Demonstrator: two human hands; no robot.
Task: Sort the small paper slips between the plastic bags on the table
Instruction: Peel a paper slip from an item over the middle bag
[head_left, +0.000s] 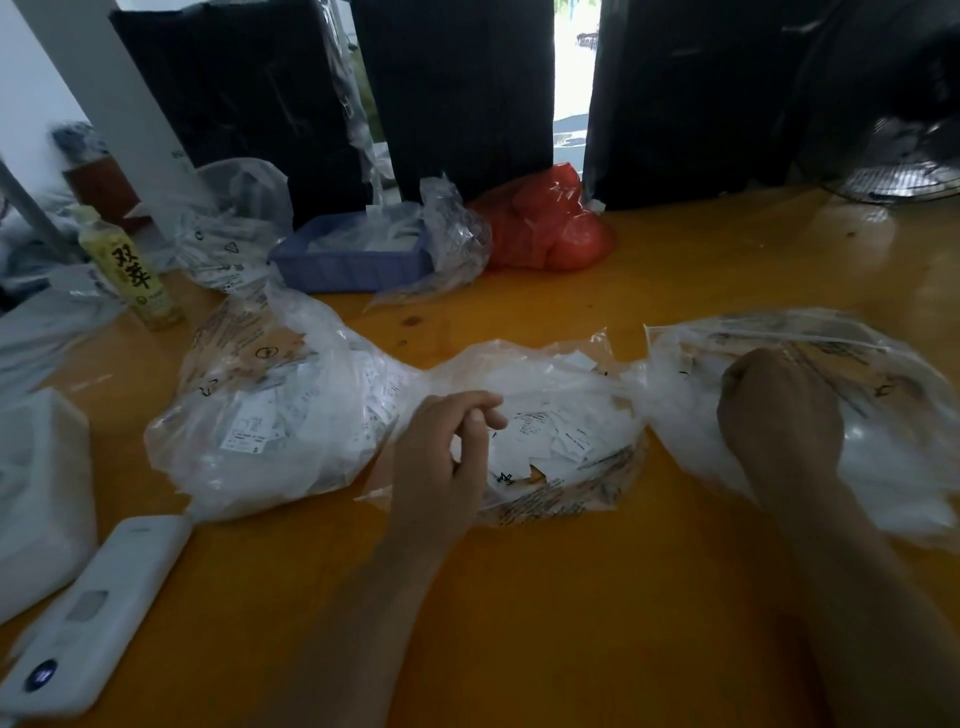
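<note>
Three clear plastic bags lie in a row on the yellow table (519, 597). The left bag (260, 410) bulges with white printed paper slips. The middle bag (561, 415) lies open with loose slips (545, 441) inside. My left hand (447, 457) rests at the mouth of the middle bag, fingers curled, thumb against the forefinger as if pinching the thin plastic or a slip. My right hand (779, 421) reaches into the right bag (857, 364), fingers curled down out of sight, so what it holds is hidden.
A white remote-like device (93, 613) and a white box (41, 493) sit at the near left. A yellow drink bottle (130, 270), a blue basket (353, 254), more clear bags and a red bag (550, 228) stand at the back. A fan (904, 166) is at far right.
</note>
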